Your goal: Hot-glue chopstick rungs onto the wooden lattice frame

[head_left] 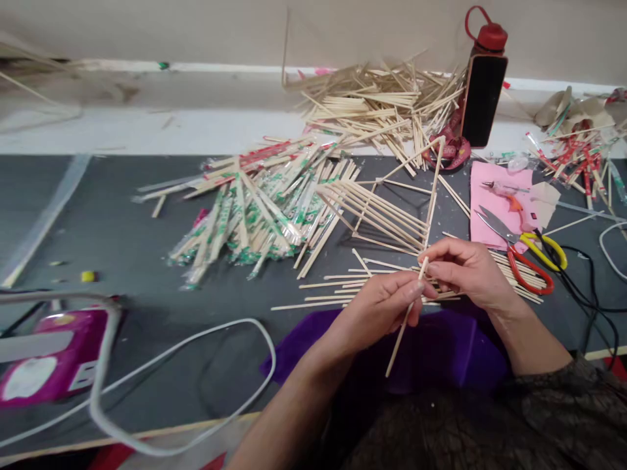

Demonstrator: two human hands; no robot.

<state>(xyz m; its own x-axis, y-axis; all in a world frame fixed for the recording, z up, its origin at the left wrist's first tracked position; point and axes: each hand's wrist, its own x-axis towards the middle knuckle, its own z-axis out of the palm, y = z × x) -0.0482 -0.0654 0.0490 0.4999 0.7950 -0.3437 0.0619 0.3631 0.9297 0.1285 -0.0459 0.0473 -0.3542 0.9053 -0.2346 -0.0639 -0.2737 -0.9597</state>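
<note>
A wooden chopstick [399,346] slants down toward me, gripped between the thumb and fingers of my left hand [385,300]. At its upper end, my right hand [463,267] is closed in a pinch, thumb and fingertips against the tip. Anything smaller between those fingertips is hidden. Just beyond my hands stands a frame built of chopsticks [382,212], with a row of parallel sticks along one slanted side. Loose chopsticks [333,284] lie under and around my hands, partly covered by them. Purple cloth or plastic [313,336] lies beneath my forearms.
Wrapped chopsticks [264,215] are heaped left of the frame, a bare-stick pile [372,104] behind. At right are scissors [519,245], a glue gun [512,196] on pink paper [482,225], and black cables [582,294]. A bottle [490,39] stands behind a phone [484,101]. White cable [264,333] loops left.
</note>
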